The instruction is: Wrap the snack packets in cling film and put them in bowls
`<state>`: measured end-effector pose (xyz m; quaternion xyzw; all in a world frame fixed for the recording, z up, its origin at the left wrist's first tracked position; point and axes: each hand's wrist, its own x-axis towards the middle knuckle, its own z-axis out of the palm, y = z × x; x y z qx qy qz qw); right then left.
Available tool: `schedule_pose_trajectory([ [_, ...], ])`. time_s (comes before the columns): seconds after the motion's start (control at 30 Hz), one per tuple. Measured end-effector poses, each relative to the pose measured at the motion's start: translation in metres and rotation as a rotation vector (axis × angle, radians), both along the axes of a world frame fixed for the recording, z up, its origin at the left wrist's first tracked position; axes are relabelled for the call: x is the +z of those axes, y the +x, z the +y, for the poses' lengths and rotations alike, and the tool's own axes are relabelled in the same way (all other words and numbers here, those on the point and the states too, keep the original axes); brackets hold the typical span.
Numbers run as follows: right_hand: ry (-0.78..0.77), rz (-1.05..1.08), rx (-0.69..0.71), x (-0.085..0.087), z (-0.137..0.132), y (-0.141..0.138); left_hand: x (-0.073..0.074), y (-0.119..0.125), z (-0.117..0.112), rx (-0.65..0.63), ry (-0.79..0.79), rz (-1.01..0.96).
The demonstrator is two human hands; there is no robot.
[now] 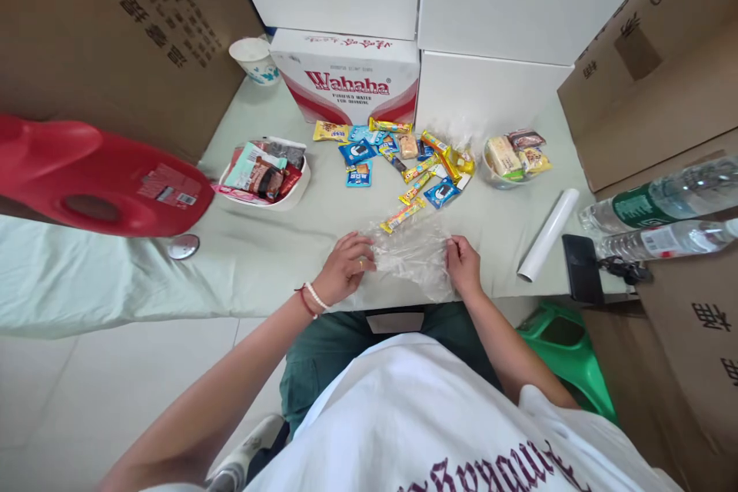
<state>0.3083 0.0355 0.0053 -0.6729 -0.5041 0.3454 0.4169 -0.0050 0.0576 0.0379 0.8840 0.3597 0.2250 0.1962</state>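
A clear plastic bag [412,257] lies stretched flat near the table's front edge, between my two hands. My left hand [347,267], with beads at the wrist, has its fingers closed on the bag's left edge. At the opposite edge, my right hand [464,267] pinches the film between thumb and fingers. Just beyond the bag is a yellow wrapped snack stick [402,215]. Farther back, several small packaged snacks are scattered, among them a blue packet [442,192] and a yellow packet [330,131].
A white basket [294,194] of snacks stands left, a clear bowl [494,178] of snacks right. A red jug [115,184] is at far left. A white tube [549,234], a phone [582,269] and plastic bottles [663,204] lie right. A Wahaha carton [351,81] stands behind.
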Motion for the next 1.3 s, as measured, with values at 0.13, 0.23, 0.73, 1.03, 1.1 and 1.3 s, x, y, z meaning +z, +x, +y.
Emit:
schedule_pose_trajectory([
  [0.13, 0.049, -0.045, 0.109, 0.000, 0.014, 0.001, -0.007, -0.027, -0.018, -0.014, -0.043, 0.059],
  [0.23, 0.052, -0.081, 0.200, 0.001, 0.029, 0.005, -0.014, -0.033, -0.027, 0.067, -0.127, 0.053],
  [0.73, -0.104, -0.271, 0.269, 0.041, 0.083, 0.086, -0.008, 0.006, -0.020, 0.377, -0.419, 0.432],
  [1.03, 0.143, -0.557, 0.873, 0.074, 0.006, -0.044, 0.006, 0.013, -0.034, 0.504, -0.648, 0.187],
  [1.1, 0.066, -0.706, 1.013, 0.063, -0.012, -0.071, 0.013, 0.011, -0.032, 0.614, -0.935, -0.138],
  [1.3, 0.094, -0.804, 1.075, 0.028, -0.033, -0.077, 0.031, -0.004, -0.018, 0.827, -1.664, -1.119],
])
